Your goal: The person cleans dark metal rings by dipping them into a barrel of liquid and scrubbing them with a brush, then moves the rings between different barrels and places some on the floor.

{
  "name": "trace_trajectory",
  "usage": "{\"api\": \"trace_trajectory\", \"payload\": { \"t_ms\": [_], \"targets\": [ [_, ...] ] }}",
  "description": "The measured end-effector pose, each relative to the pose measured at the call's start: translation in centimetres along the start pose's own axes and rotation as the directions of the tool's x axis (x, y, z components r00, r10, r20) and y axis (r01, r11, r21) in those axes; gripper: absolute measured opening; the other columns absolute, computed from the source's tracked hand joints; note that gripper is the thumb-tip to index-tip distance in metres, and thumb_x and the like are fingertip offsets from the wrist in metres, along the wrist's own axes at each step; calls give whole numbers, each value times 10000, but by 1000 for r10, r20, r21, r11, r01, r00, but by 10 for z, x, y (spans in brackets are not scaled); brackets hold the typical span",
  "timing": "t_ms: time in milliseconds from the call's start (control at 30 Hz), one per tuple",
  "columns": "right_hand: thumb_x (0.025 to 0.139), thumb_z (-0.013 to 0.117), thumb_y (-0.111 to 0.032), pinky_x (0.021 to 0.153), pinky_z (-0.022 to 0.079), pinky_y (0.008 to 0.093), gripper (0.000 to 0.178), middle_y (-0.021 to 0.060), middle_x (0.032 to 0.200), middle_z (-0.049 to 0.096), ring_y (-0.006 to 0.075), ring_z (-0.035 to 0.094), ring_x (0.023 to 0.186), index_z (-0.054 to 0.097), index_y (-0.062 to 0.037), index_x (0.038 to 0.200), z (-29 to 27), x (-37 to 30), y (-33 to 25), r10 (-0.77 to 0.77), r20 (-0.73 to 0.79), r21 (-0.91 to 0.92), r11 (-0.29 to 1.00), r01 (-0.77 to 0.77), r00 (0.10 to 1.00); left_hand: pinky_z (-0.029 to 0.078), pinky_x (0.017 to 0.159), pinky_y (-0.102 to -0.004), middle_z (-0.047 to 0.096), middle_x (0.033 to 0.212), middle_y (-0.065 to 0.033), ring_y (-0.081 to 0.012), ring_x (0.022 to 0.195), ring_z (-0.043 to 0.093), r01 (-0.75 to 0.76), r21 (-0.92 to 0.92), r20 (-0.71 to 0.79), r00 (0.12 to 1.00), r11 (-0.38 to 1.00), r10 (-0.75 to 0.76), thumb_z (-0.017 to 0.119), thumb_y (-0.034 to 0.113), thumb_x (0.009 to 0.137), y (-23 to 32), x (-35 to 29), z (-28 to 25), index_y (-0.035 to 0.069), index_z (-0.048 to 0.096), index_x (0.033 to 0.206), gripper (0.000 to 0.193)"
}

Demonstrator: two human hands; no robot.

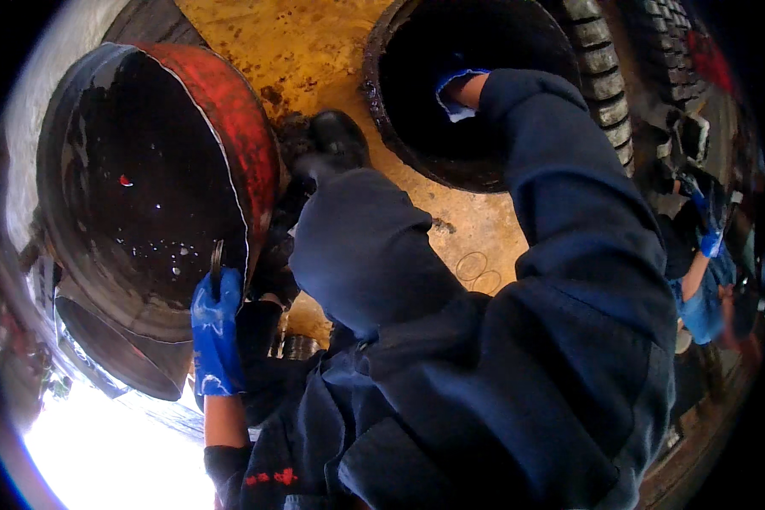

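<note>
My left hand, in a blue glove, is closed at the near rim of a cut-down red drum. A thin, dark, curved metal piece sticks up from its fingers; its full shape is hidden. Dark liquid with bubbles and a small red bit lies in that drum. My right arm reaches out to a second, blackened drum. Only the cuff of the right hand's blue and white glove shows inside it; the fingers are lost in the dark.
Thin wire-like rings lie on the stained yellow floor. My boot stands between the drums. Large treaded tires line the right side. Farther right, another person's blue-gloved hand is at work.
</note>
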State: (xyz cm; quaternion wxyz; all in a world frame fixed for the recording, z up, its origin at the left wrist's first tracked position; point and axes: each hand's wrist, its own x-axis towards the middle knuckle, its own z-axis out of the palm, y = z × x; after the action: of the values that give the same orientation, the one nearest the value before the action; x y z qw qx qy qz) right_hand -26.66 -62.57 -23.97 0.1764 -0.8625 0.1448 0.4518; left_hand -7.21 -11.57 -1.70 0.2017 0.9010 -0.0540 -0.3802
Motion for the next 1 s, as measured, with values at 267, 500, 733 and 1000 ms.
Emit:
{"api": "trace_trajectory", "payload": {
  "t_ms": [267,500,733,1000],
  "targets": [
    [1033,560,-384,1033,495,487,490,213,1379,638,372,620,1262,606,-69,1405,13,1,32,274,250,386,851,-355,929,503,871,-387,709,1048,-201,-273,934,642,10,-97,50,999,995,-5,660,327,990,18,-6,0,-49,689,1162,415],
    [1010,586,-335,998,518,506,466,206,1353,654,360,640,1233,604,-84,1402,-1,-17,27,421,-202,213,900,-380,884,504,883,-395,716,1051,-202,-264,936,646,-15,-36,39,999,999,17,660,322,990,18,-1,-1,-56,688,1175,421],
    [995,600,-328,979,525,496,429,209,1309,667,363,652,1198,630,-79,1344,12,-9,36,282,-102,133,954,-268,954,507,896,-391,721,1053,-207,-272,951,658,-31,-17,13,999,999,31,668,322,984,-10,4,-1,-61,687,1183,432],
    [977,615,-319,958,534,485,389,213,1260,682,367,664,1157,660,-75,1277,10,-11,27,195,-6,111,975,-193,981,505,925,-396,710,1129,-234,-314,1015,673,0,59,-16,1000,998,1,673,360,977,-12,7,-2,-61,684,1194,474]
  ]
}}
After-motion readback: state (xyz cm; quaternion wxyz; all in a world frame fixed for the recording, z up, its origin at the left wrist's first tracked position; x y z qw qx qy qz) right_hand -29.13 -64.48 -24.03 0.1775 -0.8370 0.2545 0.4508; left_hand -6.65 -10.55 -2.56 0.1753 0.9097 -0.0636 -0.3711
